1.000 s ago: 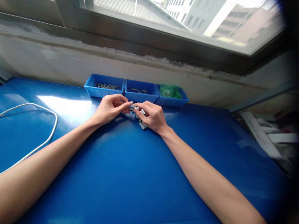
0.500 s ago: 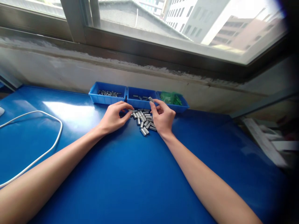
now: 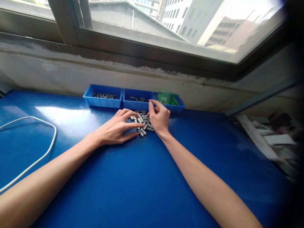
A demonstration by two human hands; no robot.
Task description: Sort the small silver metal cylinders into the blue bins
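A loose pile of short grey metal bars [image 3: 143,130] lies on the blue table in front of the bins. My left hand [image 3: 118,126] is open, its fingers spread over the left side of the pile and hiding some of the bars. Over the pile's right side, by the front wall of the middle blue bin [image 3: 135,104], is my right hand [image 3: 160,117]. Its thumb and forefinger are closed near the bin's rim; whether anything sits between them cannot be made out. A few similar bars lie inside that middle bin.
The left blue bin [image 3: 102,102] holds many small metal parts. Green plastic bags [image 3: 166,98] fill the right bin. A white cable [image 3: 53,139] loops across the table [image 3: 142,183] at left. Behind stand a wall and a window. Blurred clutter [image 3: 273,136] lies beyond the table's right edge.
My left hand has moved from the pile's far left edge toward me, its fingers spreading. The metal bar seen in my right fingertips no longer shows there. The view has shifted slightly right.
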